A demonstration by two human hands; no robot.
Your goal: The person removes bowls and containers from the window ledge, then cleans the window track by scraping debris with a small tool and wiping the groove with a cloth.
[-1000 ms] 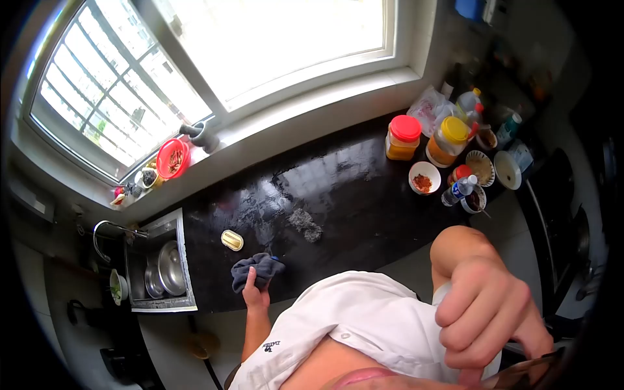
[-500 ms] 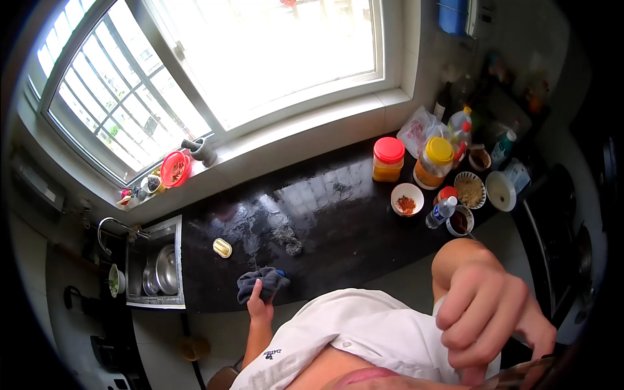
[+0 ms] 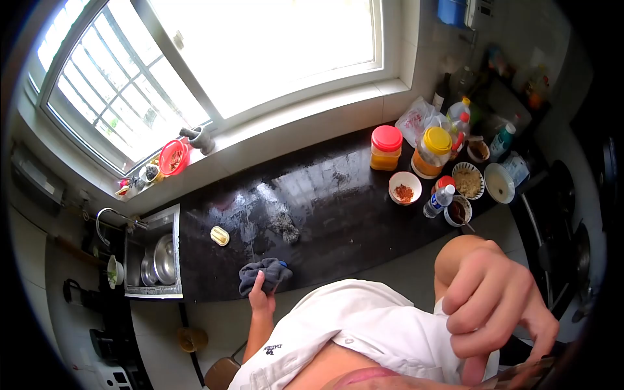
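A dark grey cloth (image 3: 265, 274) is bunched in my left hand (image 3: 260, 296) at the front edge of the black countertop (image 3: 338, 240), with a bit of blue at its right side. Behind it on the counter lies a small cream-coloured oval object (image 3: 220, 235). A greyish wet patch (image 3: 283, 223) marks the surface to the right of that object. My right hand (image 3: 497, 305) is raised close to the camera at the lower right, its fingers curled; what they hold, if anything, is hidden.
At left is a sink (image 3: 153, 257) with metal bowls. Lidded jars (image 3: 387, 148), a white bowl (image 3: 404, 188), a plastic bottle (image 3: 439, 200) and other bowls crowd the counter's right end. A red basket (image 3: 173, 157) and a mortar (image 3: 200, 138) stand on the windowsill.
The view has shifted, so the counter items appear further left than a second ago. My left hand still grips the cloth, now further from the oval object. My right hand looks nearly unchanged.
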